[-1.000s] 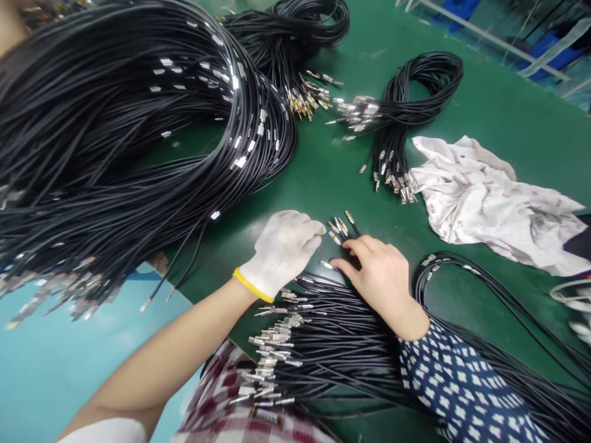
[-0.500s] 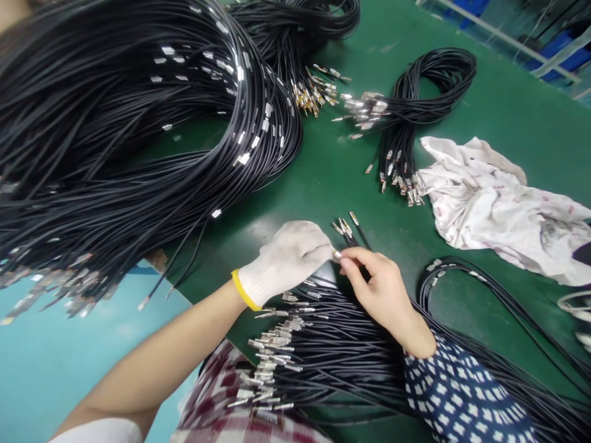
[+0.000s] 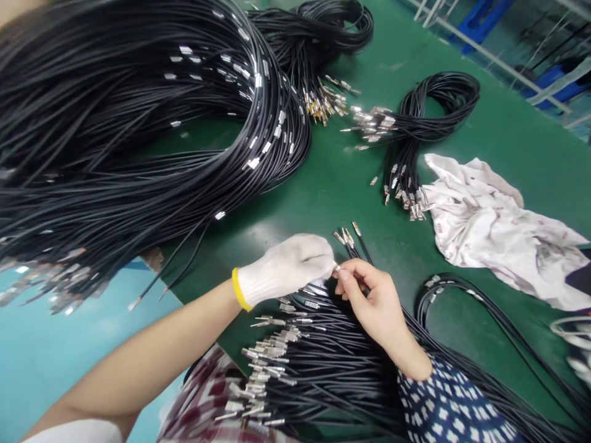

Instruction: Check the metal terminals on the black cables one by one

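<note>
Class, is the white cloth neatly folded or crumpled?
Crumpled: the cloth lies in uneven creases on the green table, its edges irregular.

The left hand (image 3: pixel 300 261) wears a white glove (image 3: pixel 272 271) with a yellow cuff (image 3: pixel 240 290); the left sleeve (image 3: pixel 76 432) is white. The right sleeve (image 3: pixel 446 403) is navy with white shapes. The lower clothing (image 3: pixel 198 403) is maroon-and-white plaid.

Left hand (image 3: pixel 299 261) (gloved) curled; right hand (image 3: pixel 372 301) pinching just beside.

- Left hand (image 3: pixel 300 261) has closed in on a plug (image 3: pixel 337 267), meeting the right hand (image 3: pixel 367 295) there.
- Right fingertips have drawn away from the cable ends (image 3: pixel 346 237).
</note>
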`<move>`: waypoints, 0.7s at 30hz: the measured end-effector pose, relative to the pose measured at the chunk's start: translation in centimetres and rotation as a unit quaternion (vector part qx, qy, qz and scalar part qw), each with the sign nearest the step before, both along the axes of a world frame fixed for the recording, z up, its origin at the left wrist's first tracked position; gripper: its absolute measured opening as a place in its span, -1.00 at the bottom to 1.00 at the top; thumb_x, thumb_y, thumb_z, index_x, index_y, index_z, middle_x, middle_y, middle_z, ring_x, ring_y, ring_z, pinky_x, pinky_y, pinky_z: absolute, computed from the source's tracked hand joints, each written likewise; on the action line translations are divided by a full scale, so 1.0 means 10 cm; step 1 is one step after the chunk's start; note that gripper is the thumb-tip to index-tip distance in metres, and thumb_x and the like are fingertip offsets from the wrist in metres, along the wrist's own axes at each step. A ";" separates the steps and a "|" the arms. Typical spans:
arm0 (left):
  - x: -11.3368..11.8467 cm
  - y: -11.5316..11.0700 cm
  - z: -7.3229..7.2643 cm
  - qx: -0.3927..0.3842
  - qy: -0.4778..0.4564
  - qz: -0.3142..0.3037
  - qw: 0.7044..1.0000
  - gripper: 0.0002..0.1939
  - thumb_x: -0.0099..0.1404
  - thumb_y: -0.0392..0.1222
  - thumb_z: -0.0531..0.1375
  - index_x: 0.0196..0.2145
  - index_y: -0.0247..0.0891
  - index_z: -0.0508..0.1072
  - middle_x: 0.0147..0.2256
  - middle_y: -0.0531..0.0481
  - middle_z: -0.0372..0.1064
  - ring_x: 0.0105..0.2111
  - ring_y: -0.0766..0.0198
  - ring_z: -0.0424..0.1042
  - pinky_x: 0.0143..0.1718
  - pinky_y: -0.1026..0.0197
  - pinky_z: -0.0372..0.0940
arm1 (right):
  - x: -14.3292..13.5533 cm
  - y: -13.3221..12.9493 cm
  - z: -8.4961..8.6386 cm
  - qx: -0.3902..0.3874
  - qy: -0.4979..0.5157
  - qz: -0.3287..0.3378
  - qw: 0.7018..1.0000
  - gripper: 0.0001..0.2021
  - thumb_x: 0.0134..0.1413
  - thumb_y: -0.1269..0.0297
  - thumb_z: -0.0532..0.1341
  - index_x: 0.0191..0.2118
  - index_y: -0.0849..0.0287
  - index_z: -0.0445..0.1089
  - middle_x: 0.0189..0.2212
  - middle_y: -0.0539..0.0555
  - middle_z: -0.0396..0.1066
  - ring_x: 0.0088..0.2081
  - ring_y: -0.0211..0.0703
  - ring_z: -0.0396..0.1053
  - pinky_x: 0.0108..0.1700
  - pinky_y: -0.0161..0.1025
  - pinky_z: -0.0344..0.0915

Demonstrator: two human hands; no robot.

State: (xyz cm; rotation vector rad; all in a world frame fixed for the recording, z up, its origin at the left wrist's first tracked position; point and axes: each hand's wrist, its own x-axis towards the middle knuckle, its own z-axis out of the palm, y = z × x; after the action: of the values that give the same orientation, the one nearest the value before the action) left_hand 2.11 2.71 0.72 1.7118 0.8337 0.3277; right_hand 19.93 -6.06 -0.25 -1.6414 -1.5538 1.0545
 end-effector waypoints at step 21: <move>-0.06 -0.02 -0.13 0.158 0.004 -0.071 0.985 -0.69 0.43 -0.15 -0.07 -0.41 -0.22 0.35 -0.34 0.01 0.36 -0.19 0.19 0.35 0.01 0.14 0.22 | -0.04 0.05 -0.06 -0.020 0.118 0.000 0.993 -0.71 0.28 0.12 0.20 -0.44 0.15 0.37 -0.60 -0.02 0.38 -0.55 -0.25 0.30 -0.46 -0.30 0.27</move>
State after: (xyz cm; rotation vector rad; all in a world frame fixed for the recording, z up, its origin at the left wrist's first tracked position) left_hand 1.52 2.52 -0.54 2.0572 0.6863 0.3706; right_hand 19.51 -5.58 -0.80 -1.4814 -1.3850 1.2388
